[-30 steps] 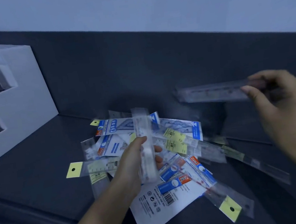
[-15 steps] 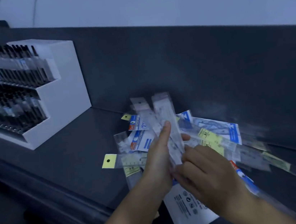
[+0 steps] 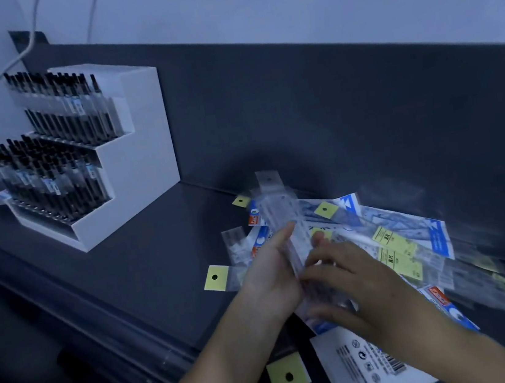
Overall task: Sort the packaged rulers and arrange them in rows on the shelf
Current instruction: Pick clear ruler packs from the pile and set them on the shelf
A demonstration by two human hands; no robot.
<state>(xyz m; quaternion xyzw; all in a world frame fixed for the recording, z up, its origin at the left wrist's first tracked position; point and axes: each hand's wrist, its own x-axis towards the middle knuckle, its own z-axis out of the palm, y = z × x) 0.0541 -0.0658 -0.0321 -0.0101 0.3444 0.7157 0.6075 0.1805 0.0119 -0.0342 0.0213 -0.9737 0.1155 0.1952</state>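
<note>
Sorting has barely begun: most packaged rulers lie in a loose pile [image 3: 396,243] on the shelf [image 3: 158,268], with no rows yet. The left hand [image 3: 271,272] grips a bundle of clear rulers [image 3: 279,210] above the pile. The right hand [image 3: 363,286], which 1 second ago held 1 ruler out to the right, now clasps that bundle too.

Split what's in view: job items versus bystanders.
Job: bundle of clear-sleeved rulers, held by left hand and right hand; loose pile of packaged rulers with yellow and blue header cards; dark grey shelf.
Bystanders: white stepped display stand; black pens racked in it.
</note>
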